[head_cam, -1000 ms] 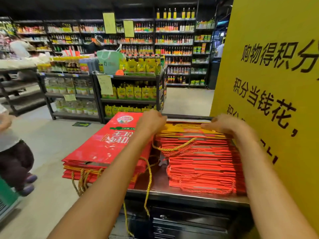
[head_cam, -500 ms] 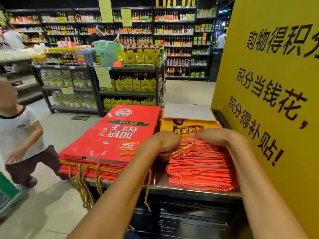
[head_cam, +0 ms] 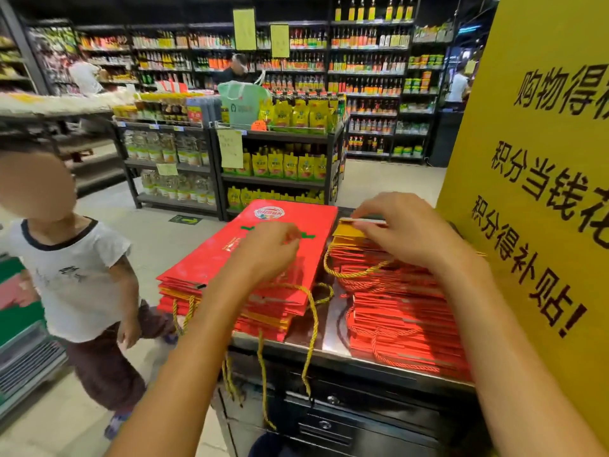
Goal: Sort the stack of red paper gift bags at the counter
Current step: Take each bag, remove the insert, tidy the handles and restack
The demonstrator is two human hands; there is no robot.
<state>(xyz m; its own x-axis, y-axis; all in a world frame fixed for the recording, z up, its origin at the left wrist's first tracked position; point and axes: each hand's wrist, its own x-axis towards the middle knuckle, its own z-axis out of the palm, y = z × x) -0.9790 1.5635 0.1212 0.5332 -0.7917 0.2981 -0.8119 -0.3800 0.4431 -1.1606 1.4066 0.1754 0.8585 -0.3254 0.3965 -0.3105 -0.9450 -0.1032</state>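
Note:
Two stacks of flat gift bags lie on the steel counter (head_cam: 330, 324). The left stack of red bags (head_cam: 211, 258) has a printed red bag on top, and gold cord handles hang over the counter's front edge. The right stack of red bags (head_cam: 398, 321) shows folded edges and red cord handles, with a yellow bag (head_cam: 346, 231) at its far end. My left hand (head_cam: 272, 249) rests on the left stack's top bag, fingers loosely curled. My right hand (head_cam: 400, 227) lies over the right stack and pinches the far edge of the top bag between fingers and thumb.
A tall yellow sign (head_cam: 543, 192) with black characters stands right beside the right stack. A child in a white shirt (head_cam: 75, 275) walks on the floor close to the counter's left side. Black drawers (head_cam: 329, 420) sit under the counter. Store shelves (head_cam: 280, 159) stand beyond the aisle.
My left hand has left the right stack and moved onto the left stack. My right hand has slid to the far edge of the right stack. The child has stepped closer.

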